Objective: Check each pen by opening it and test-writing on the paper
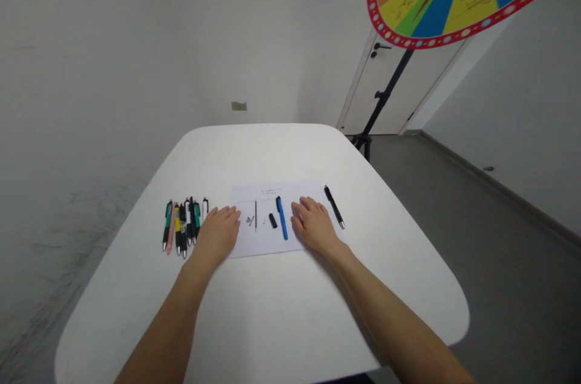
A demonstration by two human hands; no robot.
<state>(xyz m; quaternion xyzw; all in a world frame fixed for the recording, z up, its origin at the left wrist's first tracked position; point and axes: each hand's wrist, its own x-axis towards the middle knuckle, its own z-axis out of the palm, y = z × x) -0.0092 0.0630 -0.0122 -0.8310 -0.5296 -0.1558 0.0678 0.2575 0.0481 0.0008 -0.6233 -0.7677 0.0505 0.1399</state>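
Both hands lie palm down and unladen, fingers loosely spread: the left hand [220,230] at the left edge of a paper sheet [252,246], the right hand [313,225] near its right side. Between them, on the sheet, rest a blue pen [282,219], a black cap [273,221], a thin dark rod [256,215] and small pieces [250,220], too small to identify with confidence. A black pen [334,207] lies along the sheet's right edge; a cluster of pens [177,229] lies left of the left hand, on the white table [272,311]. Assessed step: a pause, with no item in handling. Any pick-up would call for raising one hand and narrowing its fingers about a slim barrel.
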